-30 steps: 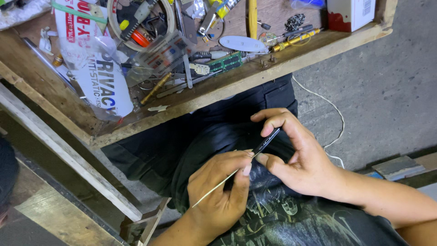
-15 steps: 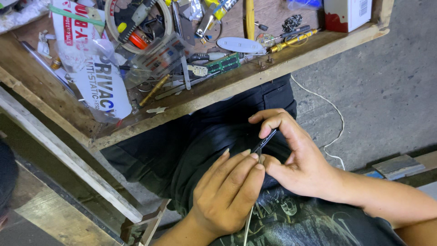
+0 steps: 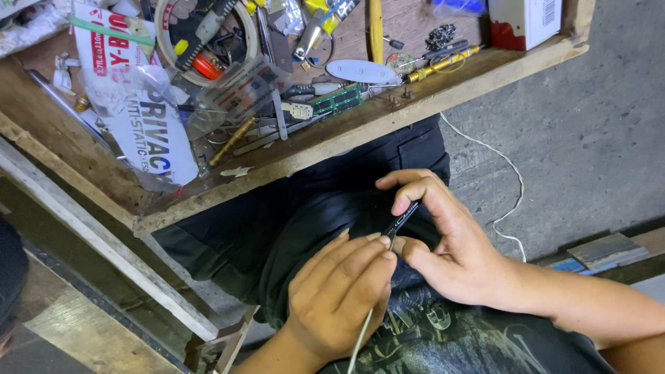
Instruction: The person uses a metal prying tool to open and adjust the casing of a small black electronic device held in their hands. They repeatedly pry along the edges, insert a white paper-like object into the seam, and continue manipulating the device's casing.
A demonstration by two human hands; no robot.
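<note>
Your right hand (image 3: 454, 239) pinches a slim black device (image 3: 400, 220) between thumb and forefinger, held edge-up over your lap so that a narrow side with a slot or port faces you. Your left hand (image 3: 339, 294) is closed around a thin pale stick (image 3: 360, 339), fingers curled over it; its working tip sits right at the device's lower end, touching or nearly so, though your fingertips hide the exact contact. Both hands are pressed close together, just below the bench edge.

Judging by this, you are in the middle of fine work at that edge: the tool is placed, but the device looks whole, with no part lifted off or lying loose beside it. How much is left I cannot tell, since the seam itself is too small to read.

Around you, the wooden workbench (image 3: 332, 142) sits directly above your hands and is crowded. On it lie a green circuit board (image 3: 337, 100), a white oval cover (image 3: 362, 70), a brass-coloured pen-like tool (image 3: 443, 64), a yellow-handled tool (image 3: 375, 31), a clear plastic bag (image 3: 163, 142) and a white box (image 3: 524, 21). A white cord (image 3: 509, 183) trails over the concrete floor to your right.

The bench edge hangs close over your knuckles, leaving little room to lift. Your dark trousers (image 3: 291, 221) under the work would hide any small dark piece that drops.
</note>
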